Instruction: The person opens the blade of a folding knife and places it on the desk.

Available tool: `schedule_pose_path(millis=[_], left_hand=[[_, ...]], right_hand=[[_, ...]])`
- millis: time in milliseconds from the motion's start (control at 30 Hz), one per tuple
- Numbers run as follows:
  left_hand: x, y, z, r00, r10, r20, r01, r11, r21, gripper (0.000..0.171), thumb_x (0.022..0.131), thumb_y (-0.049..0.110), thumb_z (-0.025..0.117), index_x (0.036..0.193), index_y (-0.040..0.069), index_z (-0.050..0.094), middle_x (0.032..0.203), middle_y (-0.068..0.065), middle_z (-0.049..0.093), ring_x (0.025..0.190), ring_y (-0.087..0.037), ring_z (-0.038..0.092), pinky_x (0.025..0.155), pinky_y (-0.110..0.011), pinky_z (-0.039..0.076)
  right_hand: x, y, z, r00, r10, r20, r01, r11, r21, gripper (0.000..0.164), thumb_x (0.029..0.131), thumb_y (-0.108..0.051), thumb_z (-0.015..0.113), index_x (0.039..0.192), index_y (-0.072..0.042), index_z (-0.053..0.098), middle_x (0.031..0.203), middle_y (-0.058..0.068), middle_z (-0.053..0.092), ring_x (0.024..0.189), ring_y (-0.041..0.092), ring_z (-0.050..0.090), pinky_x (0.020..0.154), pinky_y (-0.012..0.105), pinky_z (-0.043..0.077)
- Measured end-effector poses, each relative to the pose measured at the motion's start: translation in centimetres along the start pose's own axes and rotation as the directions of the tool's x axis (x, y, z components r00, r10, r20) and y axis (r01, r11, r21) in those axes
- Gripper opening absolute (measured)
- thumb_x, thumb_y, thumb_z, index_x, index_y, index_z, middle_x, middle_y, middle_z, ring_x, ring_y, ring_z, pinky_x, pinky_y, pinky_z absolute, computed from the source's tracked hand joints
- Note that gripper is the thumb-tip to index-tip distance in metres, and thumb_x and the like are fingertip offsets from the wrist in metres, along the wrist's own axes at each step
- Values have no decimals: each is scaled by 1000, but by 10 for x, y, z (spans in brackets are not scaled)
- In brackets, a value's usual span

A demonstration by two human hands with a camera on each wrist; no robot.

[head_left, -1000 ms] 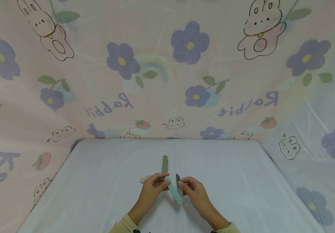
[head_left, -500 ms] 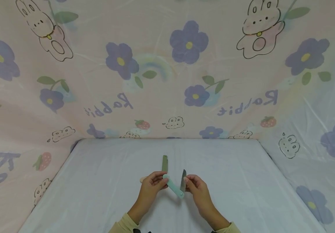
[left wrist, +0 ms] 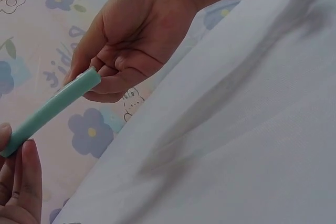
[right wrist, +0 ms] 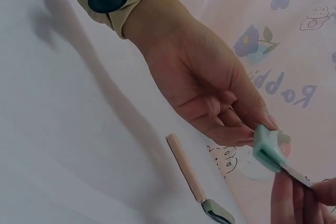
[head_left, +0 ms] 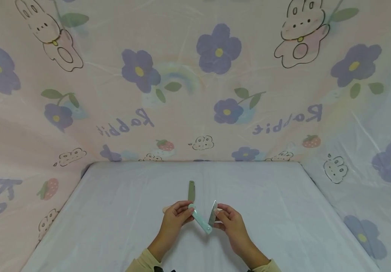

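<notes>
Knife (head_left: 203,222), the folding kind, makes a V in the head view, held over the white cloth-covered surface (head_left: 113,234). Its long, mint-green, plastic-looking handle (head_left: 198,216) runs from the left hand (head_left: 175,220) down toward 5 o'clock. From that low end, the flat silver metal blade (head_left: 213,211) goes up to just past 12 o'clock. The left hand pinches the top end of the handle. The right hand (head_left: 227,221) pinches the blade, so it is nearer to the corner where the two parts meet. The gap between handle and blade seems to matter most. A flat, dull-green, long thing (head_left: 191,190) lies at 1 o'clock from the left hand, pointing to about 12. A bit of a smooth tan stick (head_left: 165,209) peeks out at about 10 o'clock from that hand.

Left wrist view: the handle slants up toward 2 o'clock. The left hand has its 8 o'clock end, and the right hand is at the other end. The blade is hidden.

Right wrist view: the handle points almost at us, with the left hand on it from 10 o'clock. The blade sticks out toward 4 o'clock, into the right hand's pinch. The stick and the dull-green thing lie end to end; I cannot tell if they are joined.
</notes>
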State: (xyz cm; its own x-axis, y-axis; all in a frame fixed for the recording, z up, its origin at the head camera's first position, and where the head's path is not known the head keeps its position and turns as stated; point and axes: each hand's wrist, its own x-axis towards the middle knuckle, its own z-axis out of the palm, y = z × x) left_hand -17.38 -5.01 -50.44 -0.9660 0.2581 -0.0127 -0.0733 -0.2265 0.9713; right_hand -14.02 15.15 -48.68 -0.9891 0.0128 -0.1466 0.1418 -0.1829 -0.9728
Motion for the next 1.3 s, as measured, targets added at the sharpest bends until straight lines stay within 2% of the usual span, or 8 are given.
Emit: schedule_pose_path(millis=[167, 467, 733, 1000, 1200, 1300], left_hand=[[-2, 1, 0, 1000, -16, -9, 16, 1000, -15, 49, 84, 14, 69, 123, -8, 51, 104, -15, 60, 91, -19, 62, 81, -31, 54], [-3, 3, 0, 999, -34, -41, 32, 997, -67, 41, 84, 12, 69, 119, -5, 54, 101, -12, 62, 89, -17, 62, 82, -32, 54], [-2, 1, -1, 996, -51, -75, 44, 995, -91, 42, 84, 14, 70, 118, -4, 54, 100, -11, 62, 88, -17, 62, 81, -34, 54], [-2, 1, -1, 993, -58, -98, 43, 987, -152, 45, 84, 12, 70, 120, -7, 51, 99, -12, 62, 87, -20, 63, 82, -36, 54], [-4, 3, -1, 993, -73, -92, 52, 975, -218, 51, 85, 11, 68, 125, -10, 44, 100, -10, 61, 90, -20, 63, 85, -36, 52], [-5, 4, 0, 992, -80, -97, 53, 966, -254, 49, 86, 8, 66, 124, -12, 43, 100, -10, 62, 89, -19, 63, 86, -35, 52]], right_hand=[[-2, 0, -1, 1000, -2, 26, 2, 1000, 4, 46, 92, -14, 60, 127, 11, 43, 91, 10, 61, 85, 21, 61, 74, 34, 56], [-4, 0, -5, 1000, -13, 26, 12, 1000, 27, 43, 92, -11, 58, 123, 13, 42, 91, 9, 59, 85, 21, 60, 78, 37, 55], [-4, 2, -9, 1000, -27, -5, 27, 997, 75, 38, 92, -7, 57, 121, 12, 42, 94, 11, 57, 87, 22, 59, 81, 40, 54], [-4, 1, -9, 998, -24, -62, 32, 991, 133, 26, 90, -3, 57, 112, 6, 47, 94, 14, 57, 88, 24, 59, 80, 40, 54], [-5, 1, -9, 996, -44, -77, 57, 984, 171, 26, 91, -1, 55, 112, 8, 45, 93, 15, 57, 88, 24, 60, 81, 41, 54], [-6, 1, -9, 994, -54, -91, 69, 982, 175, 27, 91, -3, 57, 113, 8, 44, 94, 15, 57, 88, 23, 60, 82, 41, 53]])
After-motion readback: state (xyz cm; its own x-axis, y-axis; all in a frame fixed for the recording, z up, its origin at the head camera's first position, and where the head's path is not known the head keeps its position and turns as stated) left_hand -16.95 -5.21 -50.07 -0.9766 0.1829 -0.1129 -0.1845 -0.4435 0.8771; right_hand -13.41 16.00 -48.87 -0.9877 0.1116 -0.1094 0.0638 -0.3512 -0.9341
